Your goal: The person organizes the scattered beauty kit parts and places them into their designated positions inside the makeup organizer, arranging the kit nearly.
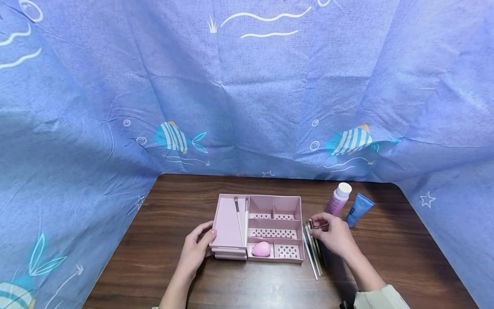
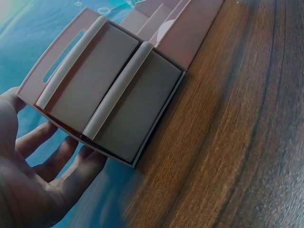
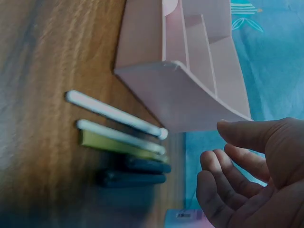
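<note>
A pink desk organizer stands on the table, with two makeup brushes lying on its left top and a pink makeup sponge in its front compartment. My left hand holds the organizer's left side, thumb at the rim and fingers against the wall. In the left wrist view two drawer fronts face the camera. Over the far ends of several slender pens or brushes hovers my right hand. In the right wrist view its thumb and loosely bent fingers have a gap between them, with nothing held.
Behind the right hand stand a pink bottle with a white cap and a blue tube. The dark wooden table is bordered by a blue fish-patterned cloth at the back and sides.
</note>
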Demonstrator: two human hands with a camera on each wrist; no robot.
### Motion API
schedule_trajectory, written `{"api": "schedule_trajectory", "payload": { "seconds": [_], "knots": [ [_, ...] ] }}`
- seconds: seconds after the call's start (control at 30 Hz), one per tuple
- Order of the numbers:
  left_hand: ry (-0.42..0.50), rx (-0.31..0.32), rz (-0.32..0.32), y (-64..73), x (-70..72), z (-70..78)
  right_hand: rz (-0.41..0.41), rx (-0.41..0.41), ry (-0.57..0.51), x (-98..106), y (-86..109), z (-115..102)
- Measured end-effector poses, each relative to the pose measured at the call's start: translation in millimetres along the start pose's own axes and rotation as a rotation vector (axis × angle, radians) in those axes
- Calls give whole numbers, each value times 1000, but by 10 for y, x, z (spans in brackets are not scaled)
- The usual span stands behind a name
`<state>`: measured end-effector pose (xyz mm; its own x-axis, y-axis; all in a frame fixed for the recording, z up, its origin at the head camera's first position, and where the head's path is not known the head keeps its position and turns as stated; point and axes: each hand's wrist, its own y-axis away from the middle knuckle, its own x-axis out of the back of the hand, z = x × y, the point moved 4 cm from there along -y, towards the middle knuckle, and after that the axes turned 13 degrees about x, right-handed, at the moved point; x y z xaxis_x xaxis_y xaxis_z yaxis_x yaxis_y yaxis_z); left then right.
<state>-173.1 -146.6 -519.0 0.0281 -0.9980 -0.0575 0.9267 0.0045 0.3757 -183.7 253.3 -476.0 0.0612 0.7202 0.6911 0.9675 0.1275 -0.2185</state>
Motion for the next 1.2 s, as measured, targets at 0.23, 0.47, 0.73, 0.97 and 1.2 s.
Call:
{"api": "schedule_trajectory", "payload": {
  "seconds": [0.23, 0.47, 0.73, 0.97, 1.2],
  "knots": [
    [-6, 0, 6, -5, 3, -4, -23, -68, 72, -13, 86, 159],
    [-10, 1, 8, -10, 9, -13, -42, -107, 132, -27, 166, 282],
    [3, 2, -2, -15, 3, -20, -59, -141, 147, -70, 199, 381],
    [7, 6, 5, -15, 6, -12, -58, -147, 166, -68, 197, 436],
    [1, 9, 2, -24, 10, -13, -56, -159, 174, -56, 202, 459]
  ]
}}
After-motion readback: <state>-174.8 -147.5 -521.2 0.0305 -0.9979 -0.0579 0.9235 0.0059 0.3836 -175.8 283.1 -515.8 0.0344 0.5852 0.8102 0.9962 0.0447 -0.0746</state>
